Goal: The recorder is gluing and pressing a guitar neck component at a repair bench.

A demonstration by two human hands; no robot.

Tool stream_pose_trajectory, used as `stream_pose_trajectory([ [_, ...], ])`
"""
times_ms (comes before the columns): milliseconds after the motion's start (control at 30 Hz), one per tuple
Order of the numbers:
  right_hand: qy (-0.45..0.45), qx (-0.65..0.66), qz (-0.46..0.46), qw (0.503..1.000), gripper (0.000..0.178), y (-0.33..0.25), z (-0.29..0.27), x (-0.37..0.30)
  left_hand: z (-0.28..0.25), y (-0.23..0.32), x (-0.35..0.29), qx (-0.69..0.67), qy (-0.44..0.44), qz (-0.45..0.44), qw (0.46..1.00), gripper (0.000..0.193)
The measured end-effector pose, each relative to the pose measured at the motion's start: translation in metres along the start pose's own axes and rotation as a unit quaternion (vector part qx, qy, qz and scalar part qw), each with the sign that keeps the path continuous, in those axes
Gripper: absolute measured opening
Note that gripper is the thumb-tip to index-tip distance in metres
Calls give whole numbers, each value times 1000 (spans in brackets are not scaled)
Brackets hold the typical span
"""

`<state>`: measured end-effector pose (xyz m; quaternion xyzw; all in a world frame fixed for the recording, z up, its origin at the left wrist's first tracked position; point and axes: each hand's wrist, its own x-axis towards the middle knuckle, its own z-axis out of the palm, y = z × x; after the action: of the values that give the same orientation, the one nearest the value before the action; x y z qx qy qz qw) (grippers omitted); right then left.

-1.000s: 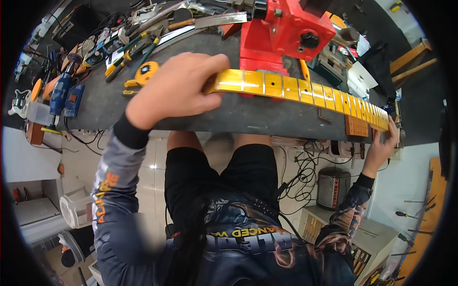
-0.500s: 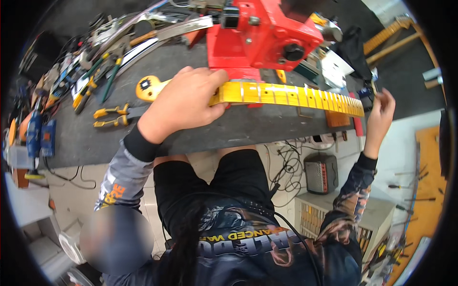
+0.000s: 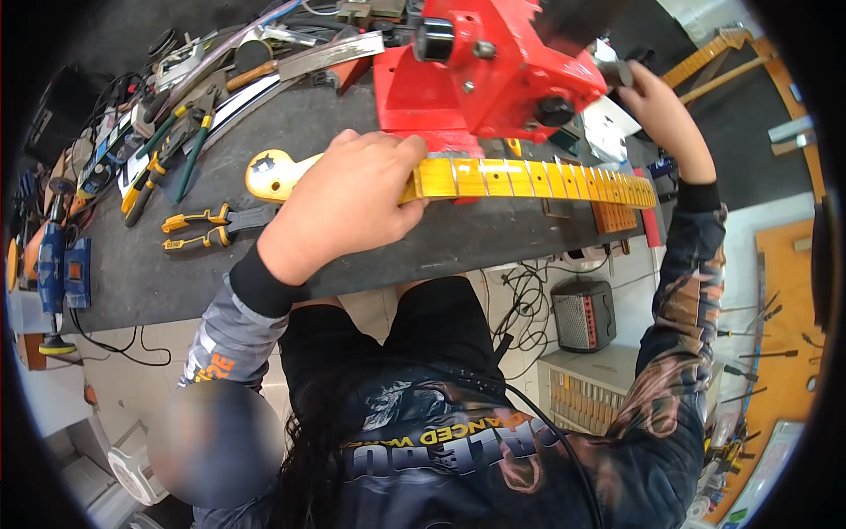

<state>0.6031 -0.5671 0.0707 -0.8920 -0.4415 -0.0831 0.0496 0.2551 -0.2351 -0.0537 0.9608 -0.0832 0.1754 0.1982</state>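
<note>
Here, the left grip (image 3: pixel 352 198) is clamped on the guitar neck (image 3: pixel 529 179), whose headstock (image 3: pixel 293 172) shows to this grip's left while the fretted length runs off to its right. Beyond it stands a red machine (image 3: pixel 493 84); to its left, yellow-handled pliers (image 3: pixel 216 229) lie on the counter (image 3: pixel 493 236). The right grip (image 3: pixel 665 115) is at a grey metal cylinder (image 3: pixel 613 72); whether clasping it, I cannot tell.

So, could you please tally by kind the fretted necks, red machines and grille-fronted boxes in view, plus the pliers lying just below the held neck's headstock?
Fretted necks: 2 (one in the left grip, one at upper right)
Red machine: 1
Grille-fronted box: 1
Pliers: 1
Total: 5
</note>
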Motion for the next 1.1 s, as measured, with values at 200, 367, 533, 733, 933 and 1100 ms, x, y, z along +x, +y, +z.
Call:
stream_pose_trajectory([
  [200, -153, -61, 127, 978, 36, -5, 10, -45, -2, 2, 0, -8, -38, -27, 999, 44],
  [367, -158, 3, 171, 972, 39, 8, 16, -59, -3, 2, 4, -16, -33, -19, 999, 47],
  [533, 15, 77, 148, 986, 30, 7, -1, -91, -7, 5, 0, 4, 1, 11, 1000, 48],
  [733, 167, -13, 176, 970, 26, 22, -11, -214, -11, 15, 9, 28, -33, 4, 999, 49],
  [933, 331, 127, 399, 846, 13, -19, 99, -428, -2, -1, 10, 66, -51, 24, 996, 52],
  [1100, 473, 230, 605, 598, 17, -34, 191, -677, -1, -21, 9, 77, -67, 20, 995, 65],
])
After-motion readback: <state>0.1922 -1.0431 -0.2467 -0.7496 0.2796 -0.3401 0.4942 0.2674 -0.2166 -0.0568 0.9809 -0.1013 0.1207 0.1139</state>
